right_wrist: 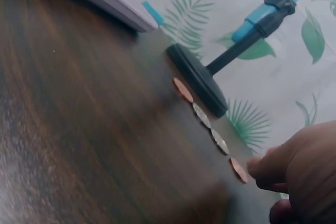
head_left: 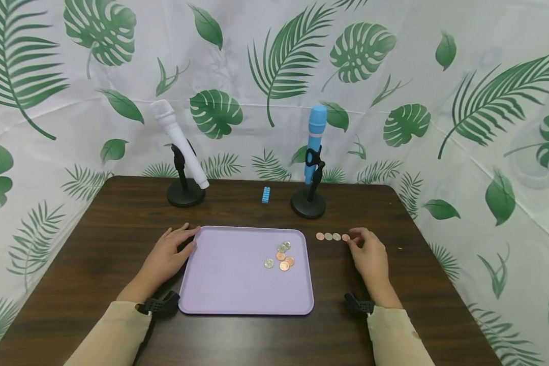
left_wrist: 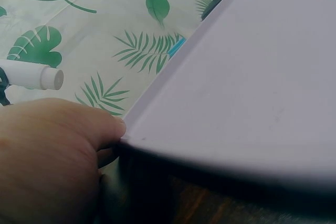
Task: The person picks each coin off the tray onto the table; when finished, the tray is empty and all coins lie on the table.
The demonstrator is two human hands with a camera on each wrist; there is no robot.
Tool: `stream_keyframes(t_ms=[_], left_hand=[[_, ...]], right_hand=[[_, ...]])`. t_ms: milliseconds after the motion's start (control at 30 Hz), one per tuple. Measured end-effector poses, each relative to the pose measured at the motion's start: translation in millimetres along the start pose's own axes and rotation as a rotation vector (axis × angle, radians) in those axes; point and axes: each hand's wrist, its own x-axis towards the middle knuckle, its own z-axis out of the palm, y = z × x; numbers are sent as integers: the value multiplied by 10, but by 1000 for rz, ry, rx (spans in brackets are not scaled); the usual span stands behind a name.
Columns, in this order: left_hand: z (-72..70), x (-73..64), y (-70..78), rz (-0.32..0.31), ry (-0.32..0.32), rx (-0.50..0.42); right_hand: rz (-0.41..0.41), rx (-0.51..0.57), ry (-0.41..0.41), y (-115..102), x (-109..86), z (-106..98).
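**Row of four coins (head_left: 328,237) lies just left of the right hand (head_left: 370,256)**

At far left there is one white microphone (head_left: 180,134) on a black stand (head_left: 183,197). Below it, the left hand (head_left: 168,255) has its fingers spread and rests at the far left corner of the one tray (head_left: 229,297); it pinches nothing that I can see.

The tray lies between the two hands. In its right half I count six loose coins, three silver (head_left: 269,263) and three copper (head_left: 284,266); some overlap, so the number is not fully sure. Behind the tray is one blue brick (head_left: 266,195), then one blue microphone (head_left: 317,122) on a second black stand (head_left: 308,206).

To the right of the tray, on the desk (head_left: 256,340), the row runs from left to right: copper, silver, silver, copper. The last copper coin (right_wrist: 239,170) lies a little apart from its neighbour. The right hand is much nearer to it; its fingers bend loosely, with a fingertip at the coin's right edge, and do not seem to pinch it.
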Motion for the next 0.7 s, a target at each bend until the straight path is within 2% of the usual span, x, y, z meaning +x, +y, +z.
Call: stream_keyframes(t_ms=[133, 200, 300, 400, 467, 600, 700], left_hand=[[-11, -9, -4, -11, -4, 0], [-22, -10, -3, -16, -9, 1], [-53, -1, 5, -13, -11, 1], [-87, 12, 20, -3, -11, 3], [-89, 19, 24, 3, -11, 5], [-44, 13, 13, 3, -9, 10], [1, 5, 6, 3, -3, 8]], right_hand=[[52, 105, 9, -40, -1, 30], [78, 225, -28, -89, -3, 30], [117, 520, -155, -195, -19, 59], [146, 768, -328, -324, -70, 136], [110, 778, -425, -414, -134, 195], [-22, 651, -600, -562, -271, 285], [-103, 558, -663, -613, -331, 316]])
